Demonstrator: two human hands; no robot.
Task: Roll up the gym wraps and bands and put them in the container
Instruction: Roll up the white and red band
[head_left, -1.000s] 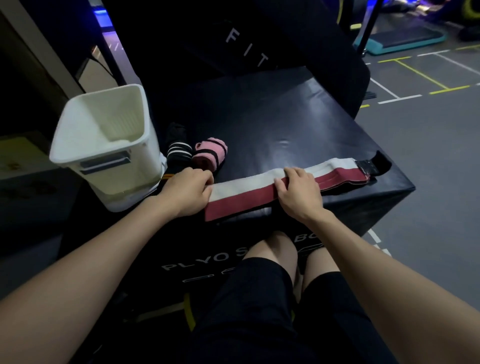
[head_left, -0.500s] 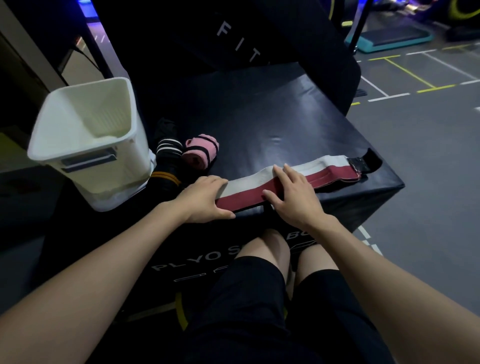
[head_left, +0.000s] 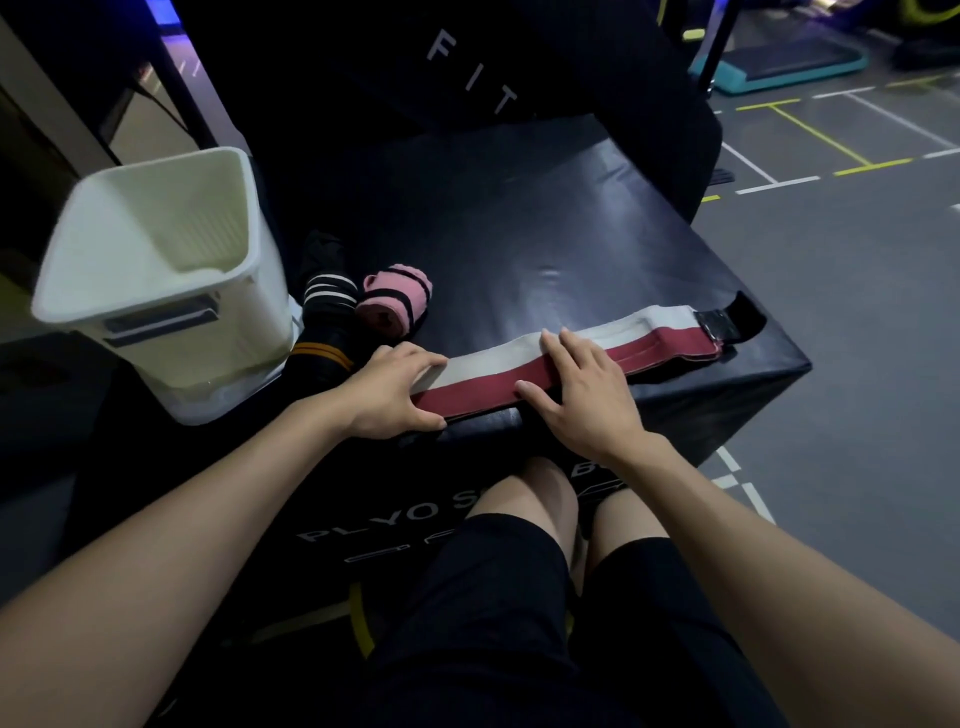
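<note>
A dim gym floor with painted lines fills the upper right of the frame, and a black padded plyo box (head_left: 545, 234) takes up the centre, its top serving as the work surface.

At the upper left stands the white plastic container (head_left: 156, 291), open at the top and resting at the box's left edge; nothing rolled shows inside it from this angle. Just right of it lies a dark wrap with white stripes (head_left: 328, 297) and, touching that, a pink wrap with black bands (head_left: 397, 299), already rolled into a short cylinder.

Along the near edge of the box, centre frame, the white and maroon wrap (head_left: 519, 364) lies flat and stretched out, its dark fastening end (head_left: 722, 325) at the right corner. The left hand (head_left: 387, 389) curls over the wrap's left end, thumb below and fingers on top, pinching the fabric. The right hand (head_left: 584, 395) lies on the middle of the strip with fingers spread and flat, pressing it down.

The wrap looks light, soft and limp, likely a little springy, so a roll should start tight at the left end and be kept under tension, or it will loosen. The two wraps beside the container crowd the path to it slightly; little else obstructs.
</note>
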